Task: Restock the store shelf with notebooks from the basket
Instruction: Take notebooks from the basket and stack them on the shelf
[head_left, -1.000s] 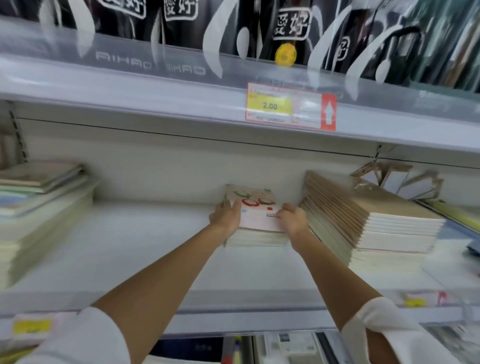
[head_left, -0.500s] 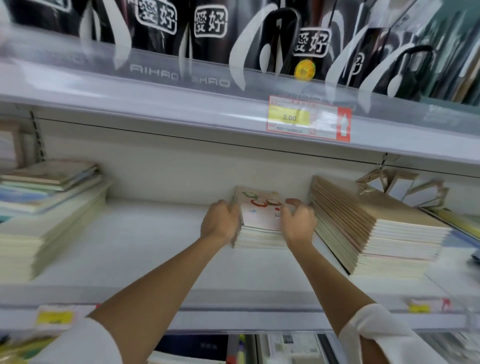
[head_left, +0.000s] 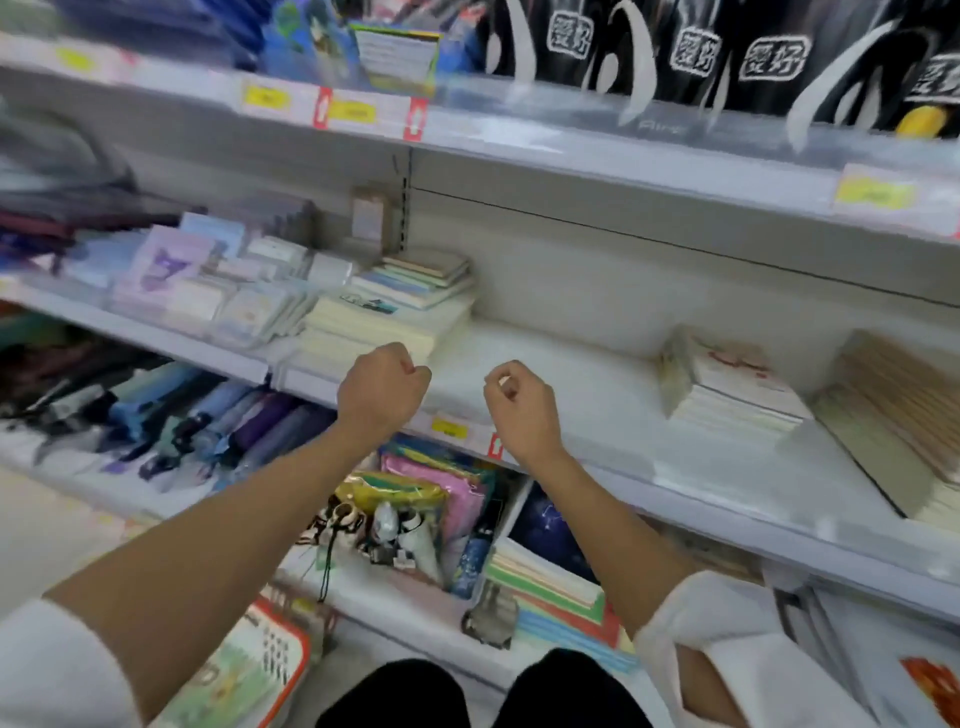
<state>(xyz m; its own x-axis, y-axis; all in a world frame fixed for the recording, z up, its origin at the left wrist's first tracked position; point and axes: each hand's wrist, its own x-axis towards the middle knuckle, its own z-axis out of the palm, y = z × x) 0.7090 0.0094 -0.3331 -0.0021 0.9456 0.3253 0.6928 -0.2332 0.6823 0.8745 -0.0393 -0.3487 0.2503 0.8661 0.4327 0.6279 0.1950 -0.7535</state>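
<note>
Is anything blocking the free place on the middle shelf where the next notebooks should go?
Nothing visible does. The bare shelf between the pale stack and the red-printed notebook stack lies free; the left hand and right hand hover before it, holding nothing.

The shelf (head_left: 571, 374) is looking like smooth white metal, slightly glossy. The notebooks (head_left: 727, 379) are showing matt paper covers and edges. The pouches (head_left: 415, 493) below are shining like clear plastic. My sleeve (head_left: 737, 639) is looking like soft white cloth.
</note>
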